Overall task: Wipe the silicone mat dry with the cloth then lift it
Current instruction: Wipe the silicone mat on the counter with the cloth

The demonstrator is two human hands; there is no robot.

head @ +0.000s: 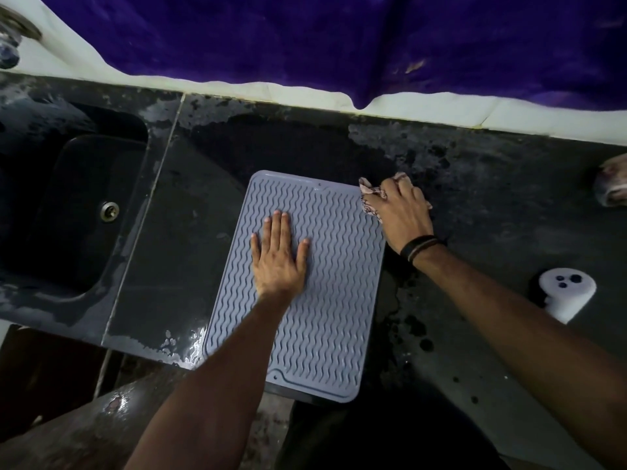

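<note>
A grey silicone mat (pixel 325 300) with wavy ridges lies flat on the dark counter, its near end hanging over the counter's front edge. My left hand (pixel 280 256) presses flat on the mat's left middle, fingers spread. My right hand (pixel 402 213) sits at the mat's far right corner, closed around a crumpled patterned cloth (pixel 369 195) that pokes out by the fingers and touches the mat's edge. A dark band circles my right wrist.
A black sink (pixel 68 212) with a drain is sunk into the counter at the left. The wet dark counter (pixel 492 205) runs to the right, bearing a white object (pixel 565 293) with dark spots and another item (pixel 612 184) at the far right. Purple fabric (pixel 339 39) hangs behind.
</note>
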